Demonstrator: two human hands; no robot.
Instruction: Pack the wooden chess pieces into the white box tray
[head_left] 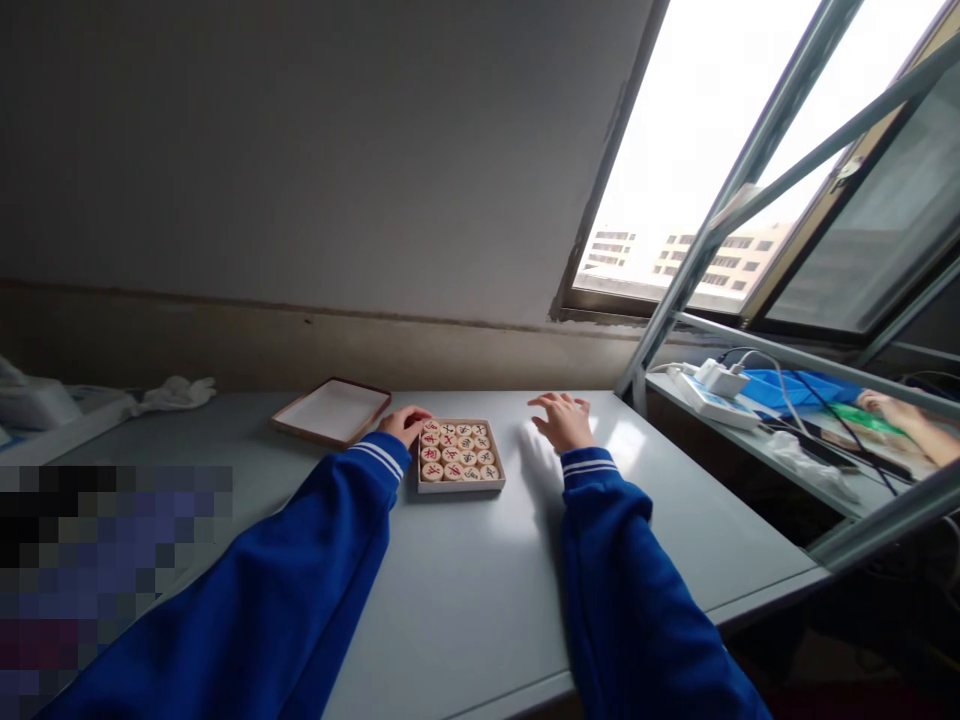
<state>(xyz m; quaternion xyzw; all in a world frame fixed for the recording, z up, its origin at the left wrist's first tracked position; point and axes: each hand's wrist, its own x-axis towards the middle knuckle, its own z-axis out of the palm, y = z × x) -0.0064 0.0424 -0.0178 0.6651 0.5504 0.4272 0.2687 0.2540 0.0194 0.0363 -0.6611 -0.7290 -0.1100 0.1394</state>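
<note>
A shallow open box (462, 487) stands on the grey table (450, 590) in front of me. Round wooden Chinese chess pieces (451, 455) fill it in rows, some marked with red characters and some with dark ones. At its left side, my left hand (405, 425) is curled against the rim, fingers at the far left corner and thumb hidden. To the right of the box and apart from it, my right hand (564, 421) hovers over the table, fingers spread and holding nothing. The box lid (334, 410) lies inside up, left of my left hand.
A metal frame (679, 270) rises at the table's right edge. Beyond it, a shelf holds a power strip (716, 395), cables and another person's arm (911, 415). White crumpled material (176, 393) lies at far left; a wall runs behind.
</note>
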